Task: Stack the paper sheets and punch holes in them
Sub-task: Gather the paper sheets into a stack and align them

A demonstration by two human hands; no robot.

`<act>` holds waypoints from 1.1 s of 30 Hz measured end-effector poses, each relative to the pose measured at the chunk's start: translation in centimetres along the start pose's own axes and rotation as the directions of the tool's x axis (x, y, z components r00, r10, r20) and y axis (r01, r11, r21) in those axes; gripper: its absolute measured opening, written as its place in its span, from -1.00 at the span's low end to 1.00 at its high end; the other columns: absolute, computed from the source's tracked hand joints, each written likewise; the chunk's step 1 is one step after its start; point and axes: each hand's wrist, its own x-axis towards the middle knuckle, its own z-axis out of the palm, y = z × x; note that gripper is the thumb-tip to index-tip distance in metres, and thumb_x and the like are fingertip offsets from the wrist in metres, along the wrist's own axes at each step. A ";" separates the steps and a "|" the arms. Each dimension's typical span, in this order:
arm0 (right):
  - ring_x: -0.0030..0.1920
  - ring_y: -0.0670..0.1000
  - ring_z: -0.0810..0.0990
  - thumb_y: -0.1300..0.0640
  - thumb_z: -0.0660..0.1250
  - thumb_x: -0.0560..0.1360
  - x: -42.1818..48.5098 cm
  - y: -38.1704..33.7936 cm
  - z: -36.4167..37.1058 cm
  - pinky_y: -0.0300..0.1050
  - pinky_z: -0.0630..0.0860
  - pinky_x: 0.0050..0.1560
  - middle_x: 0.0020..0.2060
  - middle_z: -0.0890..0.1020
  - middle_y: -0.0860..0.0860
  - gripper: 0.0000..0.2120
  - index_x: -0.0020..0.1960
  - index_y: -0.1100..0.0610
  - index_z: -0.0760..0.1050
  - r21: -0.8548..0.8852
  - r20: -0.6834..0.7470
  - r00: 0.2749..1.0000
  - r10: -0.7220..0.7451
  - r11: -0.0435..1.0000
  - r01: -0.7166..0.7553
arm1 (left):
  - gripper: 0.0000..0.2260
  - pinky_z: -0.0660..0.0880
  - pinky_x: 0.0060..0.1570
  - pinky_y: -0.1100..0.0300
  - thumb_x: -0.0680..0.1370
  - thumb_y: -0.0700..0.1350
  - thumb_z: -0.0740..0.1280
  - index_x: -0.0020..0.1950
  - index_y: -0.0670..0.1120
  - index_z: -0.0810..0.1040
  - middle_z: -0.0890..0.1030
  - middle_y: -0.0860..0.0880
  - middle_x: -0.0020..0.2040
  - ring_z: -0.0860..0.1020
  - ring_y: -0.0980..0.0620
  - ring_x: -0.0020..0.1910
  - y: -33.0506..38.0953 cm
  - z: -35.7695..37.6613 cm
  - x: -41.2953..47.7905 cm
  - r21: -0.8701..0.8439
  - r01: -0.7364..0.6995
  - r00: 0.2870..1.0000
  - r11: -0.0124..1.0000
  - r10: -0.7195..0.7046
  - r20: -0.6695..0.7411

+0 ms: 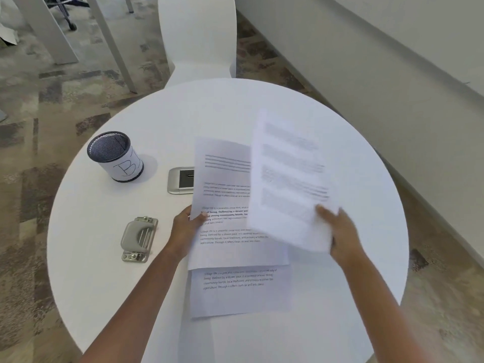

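Note:
My left hand grips the left edge of a printed paper sheet raised over the round white table. My right hand holds a second printed sheet, blurred, lifted and overlapping the first sheet's right side. A third printed sheet lies flat on the table beneath them, near the front edge. A grey metal hole punch sits on the table to the left of my left hand, apart from the papers.
A black mesh pen cup with a white label marked "B" stands at the table's left rear. A silver power outlet plate is set in the tabletop, partly covered by paper. A white chair stands beyond the table. Wall at right.

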 end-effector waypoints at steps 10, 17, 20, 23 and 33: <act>0.06 0.19 0.55 0.17 0.39 0.41 -1.1 4.6 1.3 0.12 0.49 0.15 0.06 0.57 0.23 -0.81 -0.02 0.20 0.46 -0.536 -0.227 0.974 0.006 0.834 -0.130 | -0.84 0.59 -0.36 0.26 0.52 -0.25 0.29 0.09 -0.11 0.52 0.64 -0.06 -0.13 0.65 0.11 -0.35 0.7 2.7 -0.2 -0.052 0.106 0.991 0.993 -0.101 0.091; -0.19 0.04 0.64 0.35 0.43 0.34 -1.5 3.6 0.4 -0.16 0.58 -0.26 -0.13 0.65 0.07 -0.58 0.13 0.11 0.44 -0.331 -0.094 0.980 0.177 0.922 -0.198 | -0.75 0.46 -0.05 0.40 0.63 -0.02 0.05 0.13 -0.05 0.49 0.58 0.06 0.04 0.53 0.18 -0.02 0.4 2.9 -0.9 0.054 -0.095 0.995 0.994 0.094 0.020; -0.23 0.02 0.66 0.37 0.38 0.36 -1.5 3.1 0.6 -0.14 0.60 -0.22 -0.15 0.68 0.08 -0.68 0.09 0.18 0.53 -0.451 -0.058 0.997 0.053 0.890 -0.074 | -0.76 0.48 -0.14 0.51 0.60 -0.12 0.16 0.24 -0.09 0.45 0.57 0.04 0.09 0.57 0.29 -0.07 0.7 3.1 -1.1 0.075 -0.185 0.979 0.980 0.178 0.100; -0.12 0.12 0.64 0.37 0.34 0.39 -1.6 2.3 1.6 0.01 0.59 -0.04 -0.08 0.67 0.11 -0.73 0.04 0.15 0.52 -0.546 -0.026 0.996 -0.086 0.836 0.058 | -0.70 0.54 -0.12 0.43 0.53 -0.28 0.27 0.26 -0.12 0.45 0.58 0.00 0.08 0.58 0.17 -0.08 1.6 3.5 -1.0 0.142 -0.259 0.961 0.955 0.240 0.137; -0.21 -0.05 0.57 0.36 0.30 0.41 -2.3 -1.4 4.7 -0.22 0.52 -0.20 -0.20 0.59 -0.07 -0.68 -0.16 -0.07 0.39 -0.461 0.026 0.889 -0.457 0.784 0.416 | -0.78 0.56 -0.15 0.34 0.53 -0.35 0.23 0.15 -0.19 0.49 0.69 0.23 -0.18 0.63 0.22 -0.15 7.9 4.4 -2.1 -0.008 -0.545 0.836 0.838 0.544 0.065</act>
